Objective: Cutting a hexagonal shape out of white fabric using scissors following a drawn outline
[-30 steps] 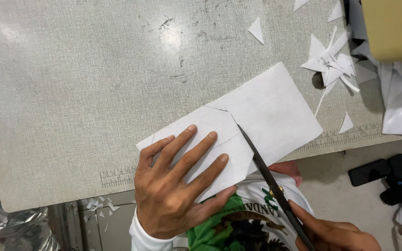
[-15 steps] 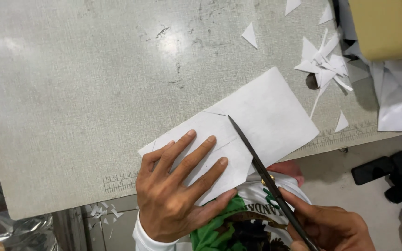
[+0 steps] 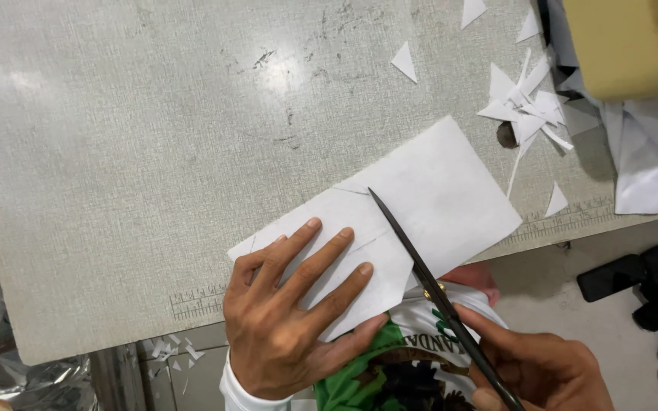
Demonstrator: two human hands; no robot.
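Nearest the person, the right hand (image 3: 542, 369) is closed around the handles of a pair of scissors (image 3: 436, 285), gripping low so the long dark blades run up and left across the sheet; the handles and most of the fingers are cut off by the bottom edge, so how far the blades are parted can't be told. They look nearly together, tip resting on the paper. Left hand (image 3: 295, 320) lies flat, fingers spread wide on the near corner of the white paper sheet (image 3: 436, 190), pinning it so it doesn't slide or lift while the blade works. It grasps nothing, just presses down. The sheet overhangs the near edge of the bench (image 3: 116, 152), which gives the scissors room underneath. Faint pencil lines show on the paper by the fingertips; their full shape is hard to read. Further off, a heap of white paper offcuts (image 3: 531, 103) sits pushed aside to the right, with a dark spot half hidden under it. A tan box-like thing (image 3: 626, 42) and more white sheets (image 3: 653, 164) are cropped at the far right.
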